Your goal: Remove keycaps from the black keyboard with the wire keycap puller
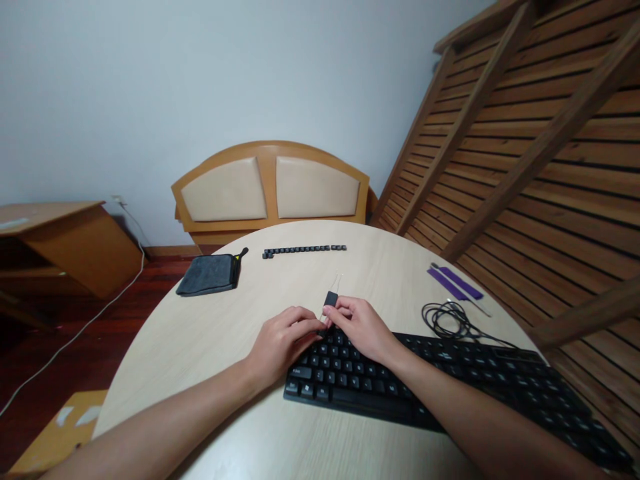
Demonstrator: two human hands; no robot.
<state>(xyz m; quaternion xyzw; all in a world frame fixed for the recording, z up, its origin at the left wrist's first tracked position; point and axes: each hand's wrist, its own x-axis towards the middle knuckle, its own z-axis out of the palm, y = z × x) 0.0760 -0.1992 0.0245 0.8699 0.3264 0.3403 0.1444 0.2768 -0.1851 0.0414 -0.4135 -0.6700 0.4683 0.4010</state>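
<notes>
A black keyboard (370, 398) lies at an angle on the round table, its top left corner partly covered by my fingers. Above that corner, my right hand (361, 325) pinches a keycap puller (331, 301) by its black handle; thin wire loops stick out from both ends. My left hand (293, 333) is curled in from the left, fingertips together at the puller's lower wire and the keyboard's edge. Whatever lies between those fingertips is hidden. Farther back, several black keycaps (300, 250) stand in a row, with a few more below its left end.
A dark grey folded cloth (206, 275) sits on the table's (165, 347) left. To the right lie purple strips (457, 283), a thin metal tool (477, 305) and a coiled black cable (450, 321). Behind the table stands a headboard (273, 180); wooden slats (530, 147) lean at right.
</notes>
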